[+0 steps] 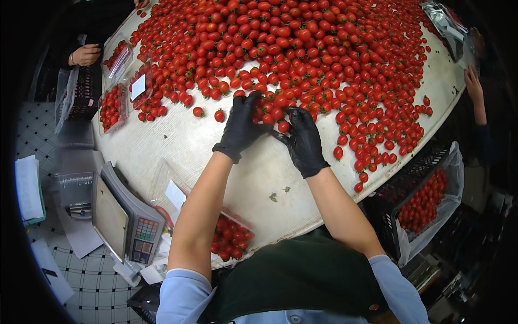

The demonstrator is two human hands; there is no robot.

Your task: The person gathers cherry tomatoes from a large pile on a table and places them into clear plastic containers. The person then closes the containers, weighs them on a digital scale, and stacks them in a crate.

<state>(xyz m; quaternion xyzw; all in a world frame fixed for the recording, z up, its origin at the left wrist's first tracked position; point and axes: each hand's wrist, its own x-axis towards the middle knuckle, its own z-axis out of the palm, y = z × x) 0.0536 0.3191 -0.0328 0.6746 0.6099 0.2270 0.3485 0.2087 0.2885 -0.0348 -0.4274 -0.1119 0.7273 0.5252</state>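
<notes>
My left hand (245, 123) and my right hand (303, 141) wear black gloves and meet at the near edge of a large heap of red cherry tomatoes (251, 30). Between them they cup a small cluster of cherry tomatoes (269, 111), with fingers curled around its two sides. One tomato (283, 126) lies by my right thumb and fingers. The undersides of the fingers are hidden. Below my left forearm, partly covered by it, stands a clear plastic clamshell box (232, 239) filled with tomatoes, its lid raised and bearing a white label (175, 194).
A digital scale (147, 231) stands at the left, near red-handled scissors or pliers (164, 214). Filled clamshells (113, 107) line the white table's (133, 150) left edge. At right is a black crate (388, 218) of tomatoes. Other people's hands (85, 54) show at both sides.
</notes>
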